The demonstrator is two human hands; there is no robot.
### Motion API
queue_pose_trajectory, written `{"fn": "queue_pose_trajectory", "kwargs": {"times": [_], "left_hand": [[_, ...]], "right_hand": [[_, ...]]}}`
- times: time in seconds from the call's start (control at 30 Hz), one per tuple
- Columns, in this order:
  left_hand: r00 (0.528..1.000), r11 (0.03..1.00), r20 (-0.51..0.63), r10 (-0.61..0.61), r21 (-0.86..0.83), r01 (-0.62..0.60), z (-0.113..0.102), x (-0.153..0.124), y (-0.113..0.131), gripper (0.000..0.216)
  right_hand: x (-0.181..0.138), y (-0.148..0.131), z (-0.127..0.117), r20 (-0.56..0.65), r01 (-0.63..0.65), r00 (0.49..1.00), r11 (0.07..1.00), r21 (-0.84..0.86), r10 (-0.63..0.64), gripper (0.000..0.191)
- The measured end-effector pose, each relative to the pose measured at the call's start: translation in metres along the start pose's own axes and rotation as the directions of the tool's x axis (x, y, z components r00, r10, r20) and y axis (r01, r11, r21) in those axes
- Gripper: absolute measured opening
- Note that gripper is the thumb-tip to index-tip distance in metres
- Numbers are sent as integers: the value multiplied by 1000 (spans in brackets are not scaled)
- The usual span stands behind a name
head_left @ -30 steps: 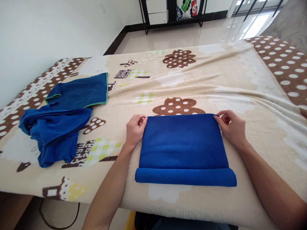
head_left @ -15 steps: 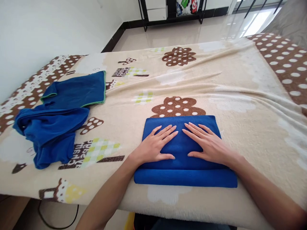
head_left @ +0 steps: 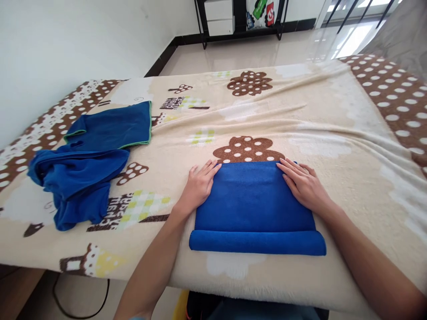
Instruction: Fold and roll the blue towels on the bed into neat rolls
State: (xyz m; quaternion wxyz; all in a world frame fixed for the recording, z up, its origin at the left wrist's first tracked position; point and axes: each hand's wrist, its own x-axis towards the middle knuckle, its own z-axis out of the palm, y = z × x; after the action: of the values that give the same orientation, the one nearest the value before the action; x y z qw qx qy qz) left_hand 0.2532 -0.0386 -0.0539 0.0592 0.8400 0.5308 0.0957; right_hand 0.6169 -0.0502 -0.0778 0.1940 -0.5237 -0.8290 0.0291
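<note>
A blue towel lies flat in front of me, its near edge folded over into a thick band along the front. My left hand rests at its far left corner, with the fingertips on the cloth edge. At the far right corner lies my right hand, fingers stretched out over the edge. Neither hand grips the cloth; its far edge shows between them. Away to the left sit a crumpled blue cloth and, partly beneath or behind it, a darker blue cloth with green trim.
A cream patterned blanket covers the bed-like surface, with soft wrinkles at the right and polka-dot borders. Beyond its far edge is a shiny floor and a black shelf with white drawers. A white wall borders the left.
Both hands have moved apart, from the middle of the blue towel out to its far left and far right corners. The towel stays flat with its near edge folded.
</note>
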Motion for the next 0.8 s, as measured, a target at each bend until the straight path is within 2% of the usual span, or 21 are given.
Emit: {"fn": "queue_pose_trajectory", "kwargs": {"times": [0.1, 0.17, 0.23, 0.33, 0.4, 0.47, 0.57, 0.67, 0.8], "left_hand": [[996, 999, -77, -38, -6, 38, -2, 1, -10, 49], [986, 997, -146, -79, 1, 80, -13, -5, -14, 46], [968, 996, -234, -93, -7, 94, -30, -22, -8, 42], [940, 998, -340, 19, -42, -36, -54, -71, 21, 38], [934, 984, -323, 151, -43, -174, -59, -109, 49, 42], [937, 971, -265, 227, -20, -240, -53, -139, 75, 47], [961, 978, -182, 207, 28, -205, -33, -159, 98, 51], [972, 990, -188, 139, 43, -133, -14, -160, 100, 53], [965, 995, -240, 104, 33, -99, -5, -153, 93, 51]], "right_hand": [[0, 9, 1, -62, -44, 997, 999, -11, 43, 40], [-3, 14, -5, -120, -94, 989, 995, -31, 89, 38], [-13, 12, -17, -190, -132, 974, 991, -34, 123, 36], [-47, -10, -45, -244, -55, 968, 998, 42, 64, 32], [-79, -33, -60, -205, 80, 977, 991, 105, -57, 35], [-109, -56, -68, -127, 194, 976, 974, 114, -179, 43], [-138, -79, -64, -31, 246, 969, 968, 45, -245, 52], [-146, -86, -52, -26, 206, 978, 979, -11, -206, 51], [-139, -84, -43, -86, 165, 982, 986, -34, -167, 44]]}}
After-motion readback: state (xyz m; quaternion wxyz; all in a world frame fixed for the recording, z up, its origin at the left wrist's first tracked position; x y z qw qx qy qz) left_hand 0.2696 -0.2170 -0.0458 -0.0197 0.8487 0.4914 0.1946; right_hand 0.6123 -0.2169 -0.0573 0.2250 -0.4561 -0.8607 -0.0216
